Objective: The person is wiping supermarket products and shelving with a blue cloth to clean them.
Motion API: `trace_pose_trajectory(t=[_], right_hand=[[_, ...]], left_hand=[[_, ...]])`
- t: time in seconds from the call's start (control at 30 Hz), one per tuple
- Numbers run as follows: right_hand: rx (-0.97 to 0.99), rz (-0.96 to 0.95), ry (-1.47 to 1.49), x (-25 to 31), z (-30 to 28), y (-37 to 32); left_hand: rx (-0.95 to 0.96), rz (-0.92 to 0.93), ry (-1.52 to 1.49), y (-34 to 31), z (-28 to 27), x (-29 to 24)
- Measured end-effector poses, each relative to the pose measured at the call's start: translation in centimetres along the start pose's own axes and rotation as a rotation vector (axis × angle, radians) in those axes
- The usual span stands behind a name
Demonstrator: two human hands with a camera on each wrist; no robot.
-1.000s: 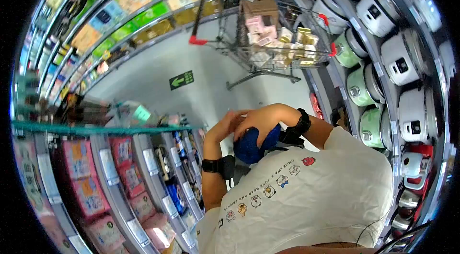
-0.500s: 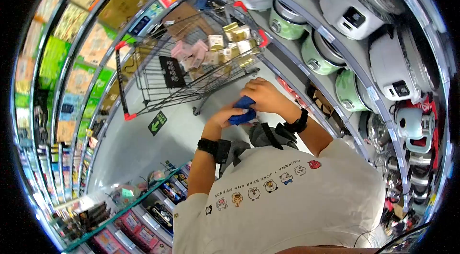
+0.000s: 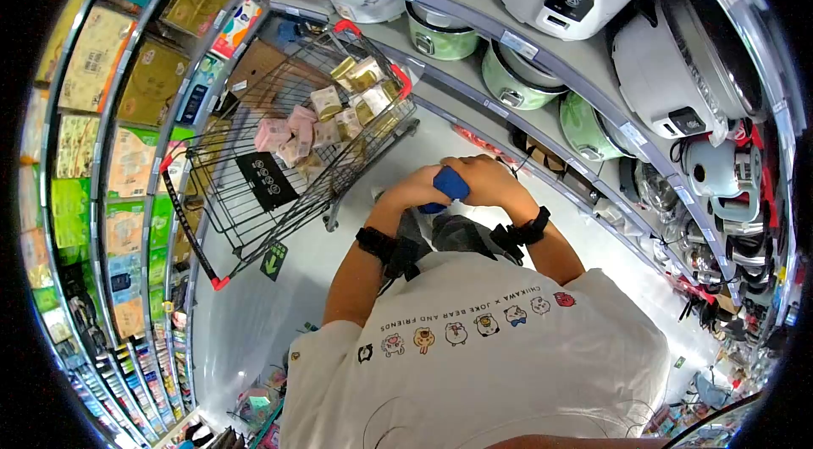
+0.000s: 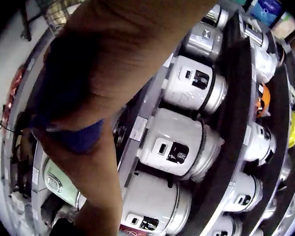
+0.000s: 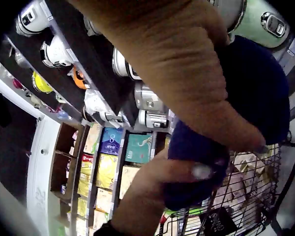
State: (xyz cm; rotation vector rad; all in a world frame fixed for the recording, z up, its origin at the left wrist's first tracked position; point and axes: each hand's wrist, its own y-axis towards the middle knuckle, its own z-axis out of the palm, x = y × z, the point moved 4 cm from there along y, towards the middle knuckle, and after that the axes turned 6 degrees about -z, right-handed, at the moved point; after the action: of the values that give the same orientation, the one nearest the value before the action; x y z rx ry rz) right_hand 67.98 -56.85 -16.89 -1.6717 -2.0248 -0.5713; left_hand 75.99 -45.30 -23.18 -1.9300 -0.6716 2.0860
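A dark blue bundle, soft and cloth-like, is held between both hands in front of the body. My left hand grips it from the left; in the right wrist view that thumb presses on the blue surface. From the other side my right hand curls round it, its thumb lying across the bundle in the right wrist view. Much of the bundle is hidden by the fingers; a blue part shows between the hands in the left wrist view.
A wire shopping cart stands ahead to the left, with pink and gold-white packs and a cardboard box inside. Rice cookers line shelves on the right; tissue packs fill shelves on the left. A green arrow sign marks the floor.
The head view has turned to the right, so the cart now appears further left and larger. Both hands have shifted their hold on the blue bundle, which looks more compact between them.
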Motion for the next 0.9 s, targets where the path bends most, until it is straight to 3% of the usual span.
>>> trace_pose_trajectory(t=[0.13,0.33,0.43,0.47,0.53,0.63,0.77,0.8,0.9], right_hand=[[0.06,0.091,0.056,-1.1,1.1,3.3],[0.091,0.167,-0.02,-1.2,0.7,13.2],[0.195,0.219,-0.083,-2.0,2.1,18.9],[0.242,0.24,-0.093,-2.7,3.1,20.8],[0.296,0.219,-0.107,-3.3,4.4,24.6],[0.633,0.296,-0.203,-5.1,7.7,29.6],[0.681,0.176,-0.161,-8.4,11.3,33.3],[0.669,0.072,-0.126,-9.3,12.4,33.9],[0.863,0.051,-0.269,-10.8,14.9,35.9]], left_hand=[[-0.06,0.036,0.228,-0.2,-3.3,-1.2],[-0.263,0.1,0.415,-2.1,-12.9,-4.1],[-0.416,0.033,0.514,-1.6,-18.2,-2.1],[-0.508,0.088,0.512,-1.6,-19.8,-1.2],[-0.602,-0.011,0.512,-1.2,-22.6,0.7],[-0.658,-0.128,0.552,-0.6,-26.3,2.8],[-0.598,-0.238,0.65,0.9,-28.7,6.0],[-0.594,-0.278,0.698,1.2,-29.1,6.7],[-0.643,-0.375,0.719,2.0,-29.8,9.5]])
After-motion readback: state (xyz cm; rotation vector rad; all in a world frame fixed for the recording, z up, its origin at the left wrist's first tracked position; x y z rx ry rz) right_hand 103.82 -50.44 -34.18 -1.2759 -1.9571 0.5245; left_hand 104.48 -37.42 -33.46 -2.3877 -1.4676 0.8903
